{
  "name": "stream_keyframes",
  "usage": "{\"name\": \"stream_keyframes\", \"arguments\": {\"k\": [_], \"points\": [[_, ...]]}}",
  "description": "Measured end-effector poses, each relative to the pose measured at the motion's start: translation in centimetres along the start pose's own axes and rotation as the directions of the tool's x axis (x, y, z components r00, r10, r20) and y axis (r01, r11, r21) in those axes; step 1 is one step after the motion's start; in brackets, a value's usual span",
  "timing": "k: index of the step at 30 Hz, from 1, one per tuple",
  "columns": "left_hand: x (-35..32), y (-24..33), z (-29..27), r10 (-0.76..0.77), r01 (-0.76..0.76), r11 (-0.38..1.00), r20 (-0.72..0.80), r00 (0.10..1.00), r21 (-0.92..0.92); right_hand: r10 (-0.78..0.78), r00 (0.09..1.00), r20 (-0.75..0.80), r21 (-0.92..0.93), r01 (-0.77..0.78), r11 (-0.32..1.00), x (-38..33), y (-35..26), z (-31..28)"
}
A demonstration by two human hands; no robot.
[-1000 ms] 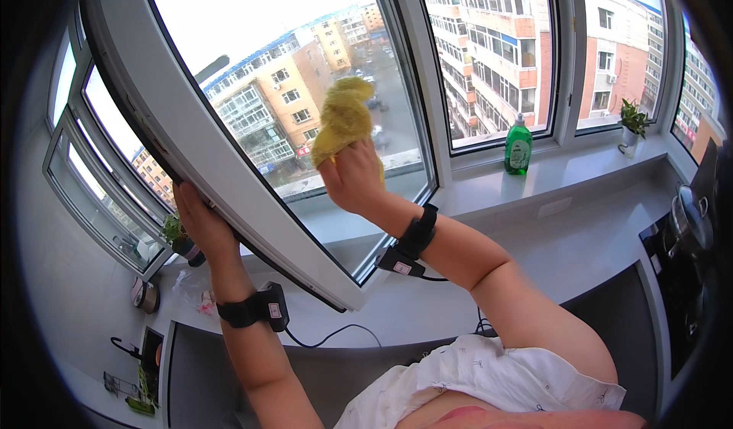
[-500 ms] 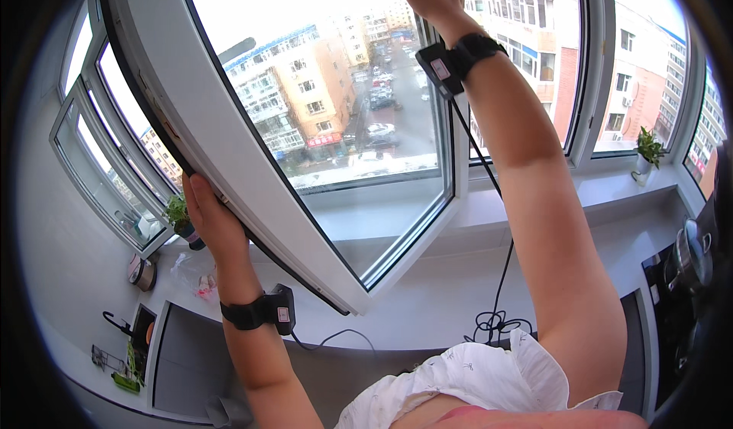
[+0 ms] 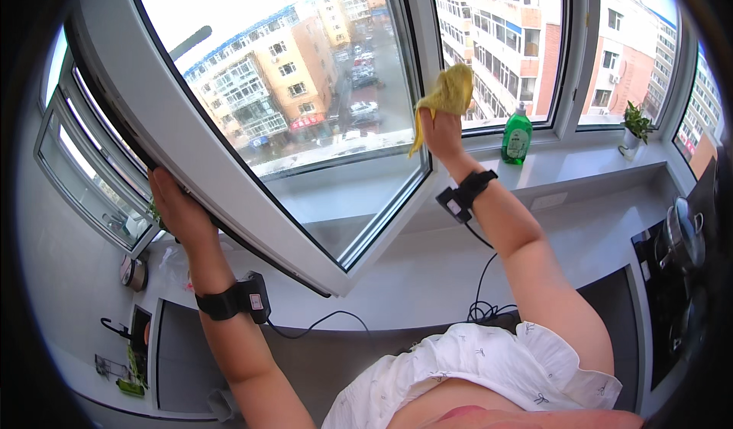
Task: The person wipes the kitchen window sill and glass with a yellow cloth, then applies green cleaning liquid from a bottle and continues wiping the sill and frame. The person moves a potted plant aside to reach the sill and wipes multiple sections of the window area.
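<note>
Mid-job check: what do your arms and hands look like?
The left hand and right hand are ungloved. The left wrist wears a black strap with a black box, pale label and thin black cable; the right wears a similar strap, box and cable. No sleeves cover the forearms; the white top has small dark bow-like marks.

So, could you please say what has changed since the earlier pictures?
The right hand went up to the picture's top edge, then came down; it holds the yellow cloth, now further right than at first, near the right edge of the open window. The left hand stays at that window's left side, and the green bottle on the sill.
</note>
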State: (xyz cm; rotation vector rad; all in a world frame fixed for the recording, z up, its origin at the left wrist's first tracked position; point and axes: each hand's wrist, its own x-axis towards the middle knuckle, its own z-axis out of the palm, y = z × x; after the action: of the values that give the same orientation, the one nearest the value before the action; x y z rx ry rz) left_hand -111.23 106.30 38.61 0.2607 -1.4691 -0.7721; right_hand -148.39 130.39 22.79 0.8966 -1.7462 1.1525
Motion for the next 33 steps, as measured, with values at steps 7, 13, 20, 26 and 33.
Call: {"name": "stream_keyframes", "arguments": {"k": [7,13,20,26,33], "points": [[-0.3,0.4,0.4,-0.028,0.033,0.999,-0.116,0.993,0.040,-0.106,0.951,0.291,0.916,-0.245,0.317,35.8,-5.5,-4.7],[-0.4,0.9,0.6,-0.070,0.075,0.994,-0.059,0.996,0.081,0.037,0.999,0.009,0.519,-0.036,0.854,20.7,-0.4,-1.4],[-0.6,1.5,1.3,-0.141,0.126,0.976,-0.074,0.987,-0.175,0.453,0.763,0.461,0.429,-0.638,0.639,-3.4,4.6,1.1],[-0.2,1.0,0.8,-0.126,0.119,0.989,-0.069,0.990,-0.092,0.610,0.564,0.556,0.112,-0.778,0.618,-10.6,7.4,1.1],[0.2,0.3,0.4,0.040,-0.041,0.993,0.015,0.999,0.107,0.728,0.383,0.569,0.284,-0.922,0.262,-16.0,8.6,2.8]]}}
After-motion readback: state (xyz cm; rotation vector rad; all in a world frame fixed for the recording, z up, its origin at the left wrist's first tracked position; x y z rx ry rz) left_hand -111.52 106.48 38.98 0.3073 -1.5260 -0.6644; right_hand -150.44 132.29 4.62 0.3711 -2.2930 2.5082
